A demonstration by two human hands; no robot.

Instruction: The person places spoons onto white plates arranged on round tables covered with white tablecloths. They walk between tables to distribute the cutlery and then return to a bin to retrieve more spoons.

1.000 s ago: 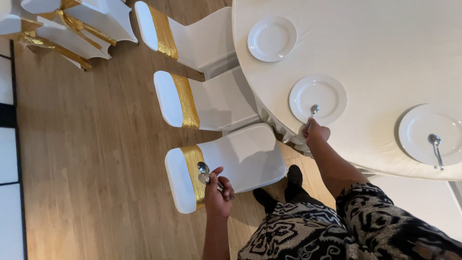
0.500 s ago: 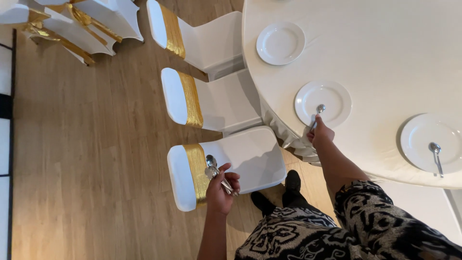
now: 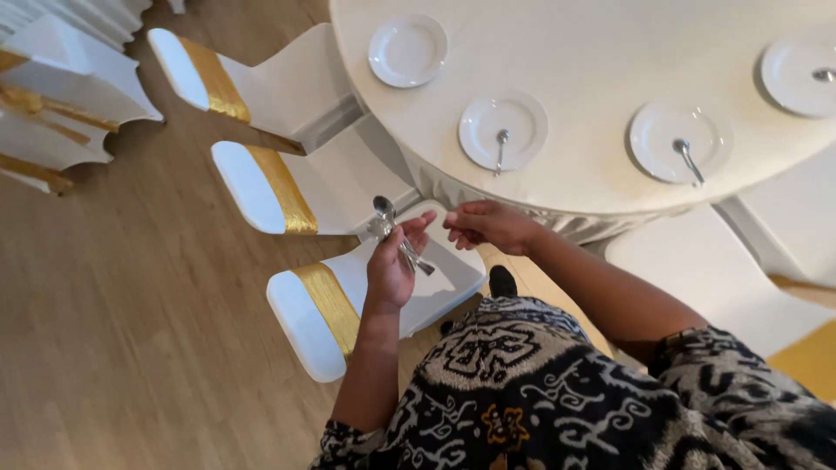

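Spoons (image 3: 394,228), a small bunch of them, stand bowl-up in the left hand (image 3: 389,270), which is closed round their handles just over the seat of the nearest white-covered chair (image 3: 348,296) with its gold sash. The right hand (image 3: 488,226) hangs close beside them, fingers loosely curled and holding nothing, its fingertips turned toward the bunch but not touching it. By the look of it the step in hand is picking one spoon out of the bunch; that calls for the right fingers to pinch a single handle and draw it free without loosening the rest. Just beyond the hands runs the edge of the round worktop (image 3: 601,61), cloth-covered and pale. On it sit small white plates: the middle plate (image 3: 503,130) and the plate to its right (image 3: 677,141) each carry a spoon, and a further one at the far right edge (image 3: 797,77) seems to as well, while the bare plate (image 3: 407,50) on the left has none, so the bunch lies well apart from it. Two more sashed chairs (image 3: 287,187) are tucked along that side, over a wooden floor (image 3: 113,313)
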